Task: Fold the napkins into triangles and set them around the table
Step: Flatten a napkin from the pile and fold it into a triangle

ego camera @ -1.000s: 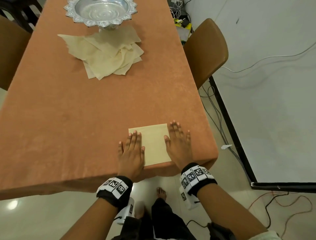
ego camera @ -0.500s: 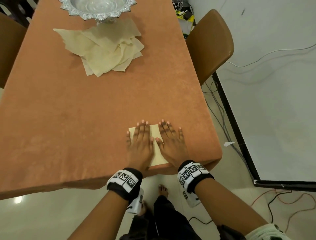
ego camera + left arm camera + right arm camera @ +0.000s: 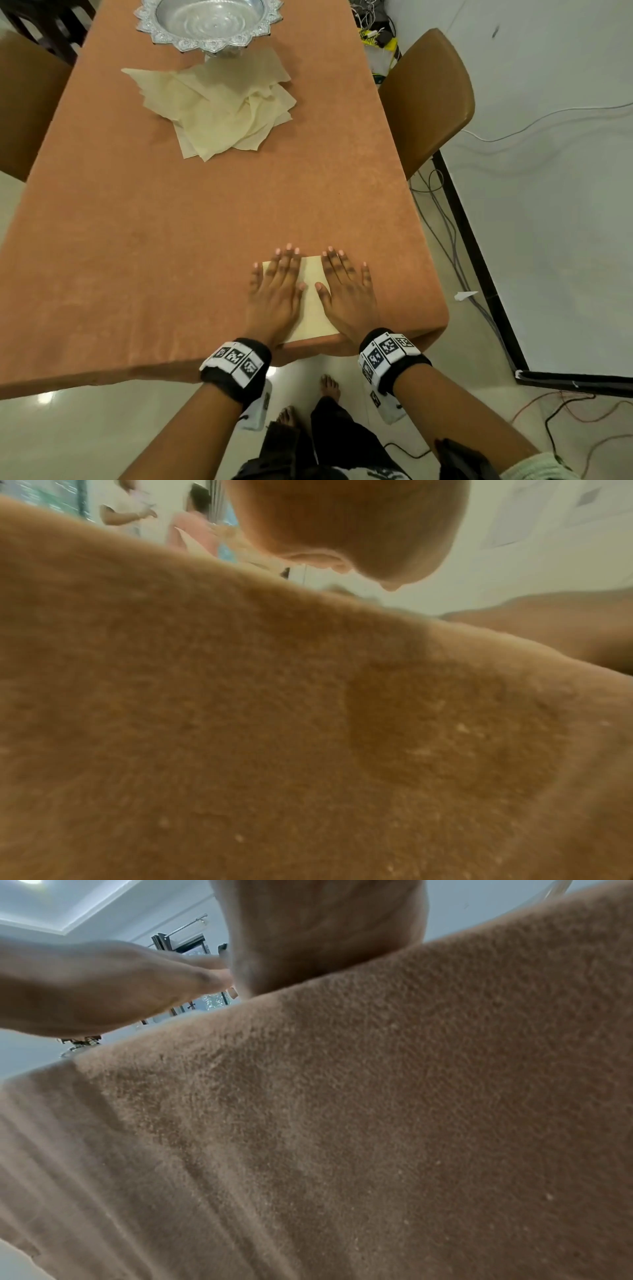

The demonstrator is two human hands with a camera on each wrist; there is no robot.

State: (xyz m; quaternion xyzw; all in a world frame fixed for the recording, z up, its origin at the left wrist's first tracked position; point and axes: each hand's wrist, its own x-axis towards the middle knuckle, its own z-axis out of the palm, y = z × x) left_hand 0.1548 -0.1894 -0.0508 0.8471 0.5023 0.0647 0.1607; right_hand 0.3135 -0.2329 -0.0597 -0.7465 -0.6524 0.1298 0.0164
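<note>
- Napkin [image 3: 313, 301] lies low and centre-right in the head view, at the table's [image 3: 171, 240] near edge, still a flat square.
- My left hand [image 3: 274, 298] and right hand [image 3: 347, 298] rest palm-down on it, fingers straight and spread, gripping nothing.
- Spare napkin pile [image 3: 222, 106] sits upper centre, below the silver bowl [image 3: 209, 20].
- Wrist views show mostly tablecloth; the edges under my palms probably lie flat.
- Next: pin one corner, carry the opposite one across the diagonal, match the edges, then press the crease.
</note>
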